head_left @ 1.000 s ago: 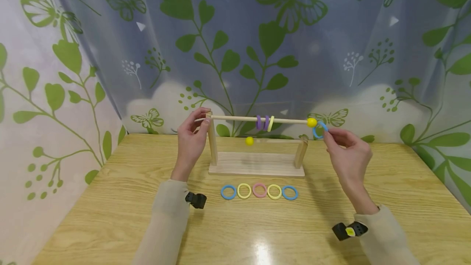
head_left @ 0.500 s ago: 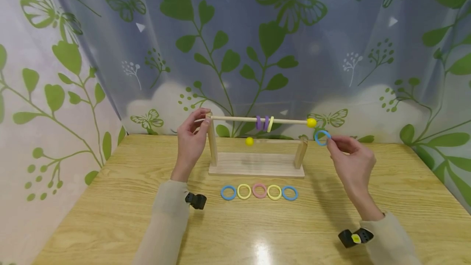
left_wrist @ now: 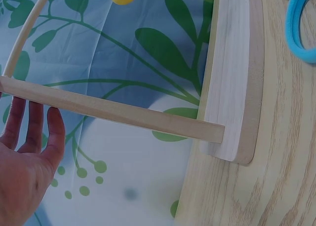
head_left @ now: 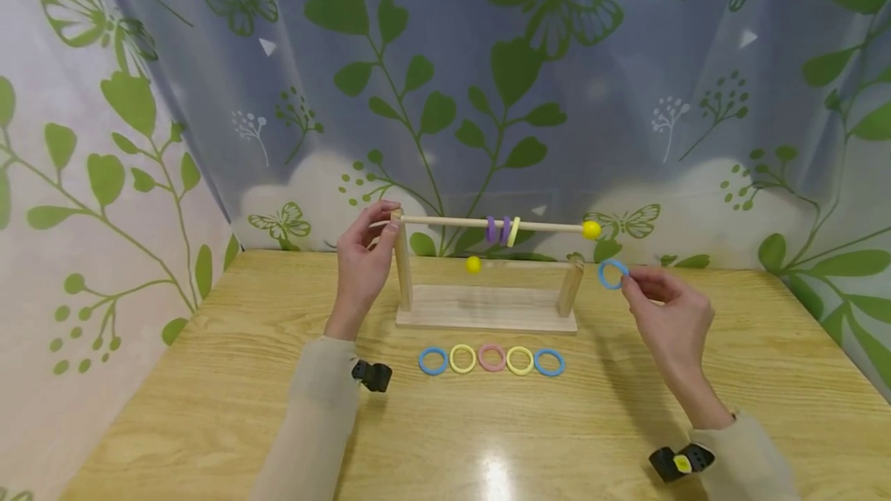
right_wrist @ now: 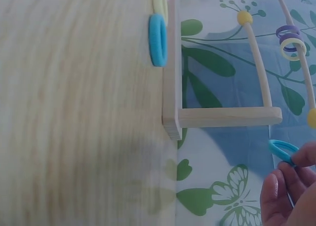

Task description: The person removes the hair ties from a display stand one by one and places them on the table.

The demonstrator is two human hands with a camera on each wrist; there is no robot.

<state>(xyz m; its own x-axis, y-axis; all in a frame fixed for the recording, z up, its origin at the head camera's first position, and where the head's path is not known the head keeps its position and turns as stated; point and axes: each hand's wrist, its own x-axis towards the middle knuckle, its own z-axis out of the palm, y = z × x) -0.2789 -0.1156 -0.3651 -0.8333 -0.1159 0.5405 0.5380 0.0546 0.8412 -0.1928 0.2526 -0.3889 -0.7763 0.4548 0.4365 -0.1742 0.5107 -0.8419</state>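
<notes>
My left hand [head_left: 363,253] grips the top of the left post [head_left: 403,269] of a wooden rack [head_left: 487,309], thumb in front; the left wrist view shows its fingers [left_wrist: 56,132] against the post, thumb hidden. From that post a long upper rod [head_left: 445,220] runs right, ending in a yellow ball [head_left: 591,230]. Two purple rings [head_left: 490,231] and one pale yellow ring [head_left: 513,233] hang on it. My right hand [head_left: 671,323] pinches a blue ring [head_left: 602,278] between thumb and fingertips, off the rod, below and right of the ball.
In front of the rack, several rings lie in a row on the wooden table [head_left: 390,439]: blue [head_left: 422,366], yellow, pink [head_left: 492,370], yellow, blue. A shorter lower rod [head_left: 525,265] with a yellow ball [head_left: 473,264] extends left from the right post [head_left: 571,290]. A patterned curtain [head_left: 445,168] hangs behind.
My right hand has drawn the blue ring away from the upper rod's ball, down and slightly right. The left hand keeps its hold on the post, and the hanging rings stay in place.
</notes>
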